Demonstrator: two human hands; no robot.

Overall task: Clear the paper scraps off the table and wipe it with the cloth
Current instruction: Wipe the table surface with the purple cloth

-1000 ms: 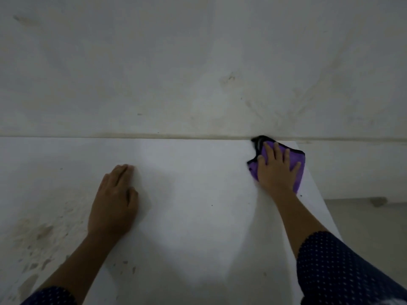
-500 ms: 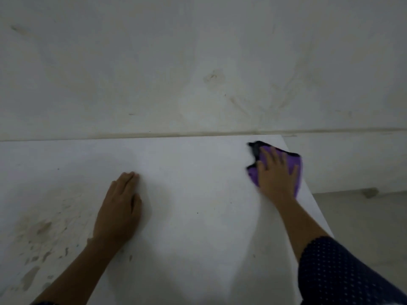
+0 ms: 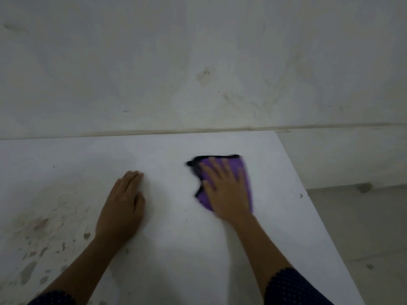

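- The white table (image 3: 154,260) stands against a pale wall (image 3: 198,62) that has many scuff marks, and at the right a strip of grey floor (image 3: 363,227) shows beyond the table edge.
- The near left part of the table carries brownish stains (image 3: 39,225) and small flecks. I see no paper scraps on the visible surface, so I judge the clearing is done and the wiping is the step now.
- The purple cloth (image 3: 245,170), with a dark border, lies flat on the table toward the far right corner, well apart from the stains.
- The right hand (image 3: 226,190) lies on top of the cloth with the palm down and the fingers spread open. It does not grip the cloth; it presses it flat, probably so that more cloth touches the surface. The hand and cloth are blurred.
- The right forearm comes in from the lower right corner, and a dark dotted sleeve (image 3: 293,287) covers it near the picture's edge.
- The left hand (image 3: 123,205) rests flat and open on the bare table, fingers together and pointing away from the person, holding nothing. It seems to support the body while the other arm reaches.
- The stained area left of this hand looks not yet wiped, so I think much work remains there.
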